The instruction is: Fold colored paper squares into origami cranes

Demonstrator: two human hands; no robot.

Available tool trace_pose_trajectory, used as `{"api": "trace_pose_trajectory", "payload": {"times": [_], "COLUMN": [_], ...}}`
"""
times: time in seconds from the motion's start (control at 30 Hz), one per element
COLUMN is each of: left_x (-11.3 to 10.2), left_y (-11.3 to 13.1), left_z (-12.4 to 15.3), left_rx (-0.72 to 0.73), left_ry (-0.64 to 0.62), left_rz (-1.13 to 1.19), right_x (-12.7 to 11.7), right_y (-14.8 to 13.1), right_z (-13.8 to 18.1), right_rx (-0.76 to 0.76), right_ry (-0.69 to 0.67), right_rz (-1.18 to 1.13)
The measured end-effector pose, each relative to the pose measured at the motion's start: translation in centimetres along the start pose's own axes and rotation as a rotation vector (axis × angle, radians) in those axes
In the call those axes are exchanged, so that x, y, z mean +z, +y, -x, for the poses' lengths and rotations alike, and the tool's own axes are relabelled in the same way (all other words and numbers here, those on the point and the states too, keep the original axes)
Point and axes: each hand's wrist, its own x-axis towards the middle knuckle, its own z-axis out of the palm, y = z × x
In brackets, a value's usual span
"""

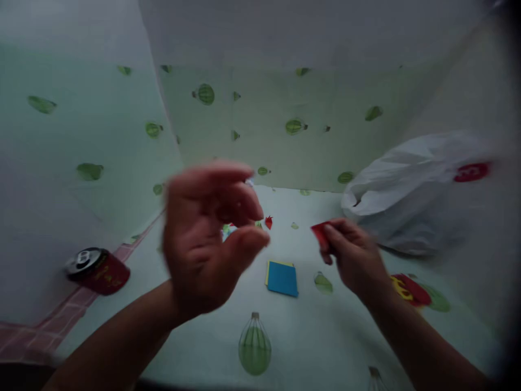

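Observation:
My left hand (214, 239) is raised in the middle of the view, its fingers curved and the thumb apart from them. Nothing shows between the fingertips. Farther right, my right hand (354, 247) pinches a small red piece of paper (321, 233) between thumb and fingers. Between and below the hands lies a stack of square paper sheets (282, 278), blue on top with a yellow edge peeking out. Beyond it on the table is a small red folded paper shape (269, 222). Some colourful pieces behind my left hand are mostly hidden.
A red drink can (100, 270) stands at the left by the pink tiled edge (67, 312). On the right sits a bulky white plastic bag (407, 195). A red and yellow item (411, 289) lies beside my right forearm. Balloon-patterned walls (260, 114) enclose the back and left.

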Motion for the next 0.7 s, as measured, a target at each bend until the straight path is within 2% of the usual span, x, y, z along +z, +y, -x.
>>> {"api": "trace_pose_trajectory", "payload": {"times": [0.07, 0.17, 0.2, 0.27, 0.33, 0.43, 0.57, 0.7], "left_x": [0.6, 0.9, 0.9, 0.7, 0.6, 0.4, 0.2, -0.1], "left_y": [-3.8, -9.5, -11.1, -13.2, -14.4, -15.0, -15.4, -15.8], "left_z": [1.0, 3.3, 4.1, 5.5, 6.5, 7.3, 7.8, 8.0], "left_rx": [-0.15, -0.519, -0.608, -0.76, -0.849, -0.886, -0.913, -0.896], "left_ry": [-0.071, 0.037, 0.025, -0.083, -0.118, -0.198, -0.142, -0.172], "left_rz": [-0.032, -0.104, -0.124, -0.101, -0.105, -0.132, -0.173, -0.191], "right_x": [1.6, 3.3, 3.6, 4.0, 3.9, 3.6, 3.5, 3.4], "right_y": [1.3, 3.1, 3.7, 4.7, 5.7, 6.8, 7.9, 8.5], "right_z": [-0.8, -1.7, -1.9, -2.2, -2.3, -2.2, -2.3, -2.5], "right_rx": [0.051, 0.091, 0.106, 0.128, 0.148, 0.191, 0.242, 0.234], "right_ry": [-0.093, -0.157, -0.172, -0.196, -0.223, -0.299, -0.353, -0.366], "right_rz": [-0.013, -0.012, -0.023, -0.042, -0.024, -0.008, -0.046, 0.008]}}
